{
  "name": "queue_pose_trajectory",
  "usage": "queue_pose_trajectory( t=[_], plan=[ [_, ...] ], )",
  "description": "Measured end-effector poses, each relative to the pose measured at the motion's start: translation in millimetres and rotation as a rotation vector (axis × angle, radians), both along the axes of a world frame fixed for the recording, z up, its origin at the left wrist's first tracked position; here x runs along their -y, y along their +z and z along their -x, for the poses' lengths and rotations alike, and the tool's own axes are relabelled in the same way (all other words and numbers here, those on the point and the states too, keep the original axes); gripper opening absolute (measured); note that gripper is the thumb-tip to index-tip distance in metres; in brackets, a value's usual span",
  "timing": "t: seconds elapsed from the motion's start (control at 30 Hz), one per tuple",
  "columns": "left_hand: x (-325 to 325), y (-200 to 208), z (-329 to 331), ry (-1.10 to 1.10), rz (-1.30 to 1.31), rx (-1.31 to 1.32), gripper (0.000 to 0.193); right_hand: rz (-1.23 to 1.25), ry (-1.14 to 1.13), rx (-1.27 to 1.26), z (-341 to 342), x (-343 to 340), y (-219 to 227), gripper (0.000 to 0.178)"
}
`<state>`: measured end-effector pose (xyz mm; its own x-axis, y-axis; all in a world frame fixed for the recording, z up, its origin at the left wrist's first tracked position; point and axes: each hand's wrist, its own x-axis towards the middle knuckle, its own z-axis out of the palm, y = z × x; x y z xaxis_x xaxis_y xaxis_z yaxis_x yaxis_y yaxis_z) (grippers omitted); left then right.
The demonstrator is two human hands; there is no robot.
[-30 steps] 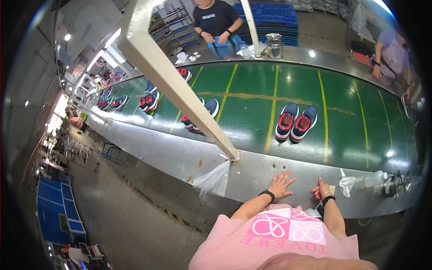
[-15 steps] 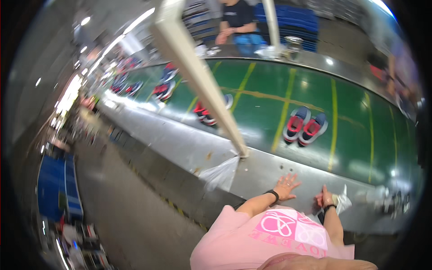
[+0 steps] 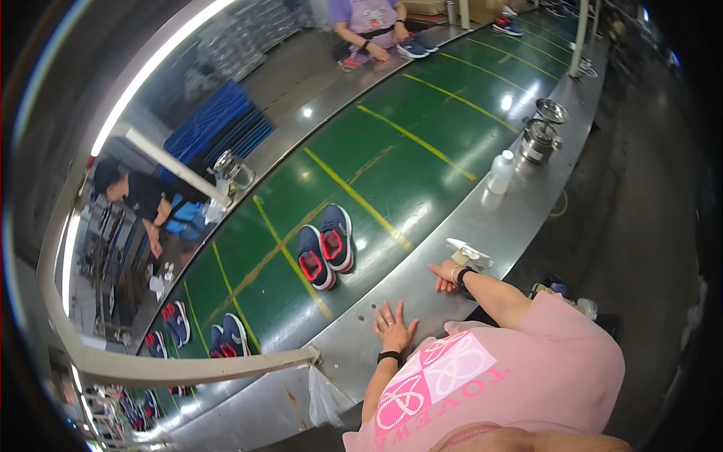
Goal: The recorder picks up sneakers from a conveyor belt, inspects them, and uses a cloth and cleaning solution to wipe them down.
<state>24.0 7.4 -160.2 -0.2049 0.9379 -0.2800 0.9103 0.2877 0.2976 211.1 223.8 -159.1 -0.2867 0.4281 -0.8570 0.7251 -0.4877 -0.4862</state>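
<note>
Resting on the silver metal worktop, my left hand fans wide; my right hand, slack-fingered beside the crumpled white tissue, could brush it off by swinging.

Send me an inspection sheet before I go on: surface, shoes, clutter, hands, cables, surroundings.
Surface: green belt with yellow cross-lines and a brown streak; metal ledge alongside.
Shoes: navy-and-red pair on the belt, touched by neither hand; more shoes toward the left.
Clutter: crumpled white paper or cloth, white bottle and metal pot on the ledge.
Hands: left hand spread on the ledge; right hand beside the paper, grip unclear.
Cables: thin yellowish loop below the ledge, cord or hose unclear.
Surroundings: two people across the belt; blue pallets beyond.
</note>
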Motion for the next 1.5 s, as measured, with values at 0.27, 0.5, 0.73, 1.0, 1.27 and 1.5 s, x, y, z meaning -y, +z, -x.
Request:
queue_pose_trajectory(
  t=[0.27,0.5,0.73,1.0,1.27,1.5],
  plan=[
    [0.7,4.1,0.2,-0.008,0.004,0.003,0.081,-0.028,-0.002,-0.025,0.0,3.7,7.3,0.077],
    [4.0,7.0,-1.3,0.003,0.004,0.031,0.082,-0.034,0.018,-0.015,1.9,4.4,1.4,0.078],
    [-1.1,5.1,-2.1,-0.005,0.039,-0.015,0.081,0.005,0.024,-0.040,4.3,-4.6,-13.9,0.080],
    [-6.0,5.6,-5.2,-0.008,0.032,-0.045,0.082,-0.129,-0.051,-0.068,-6.0,13.4,28.8,0.071],
    [-6.5,4.2,-3.0,0.001,0.055,-0.037,0.082,-1.280,0.211,-0.205,-34.9,74.6,55.3,0.017],
    [-16.1,7.9,-8.4,-0.015,0.029,-0.011,0.082,-1.331,0.028,0.096,-119.2,71.2,35.7,0.019]
  ],
)
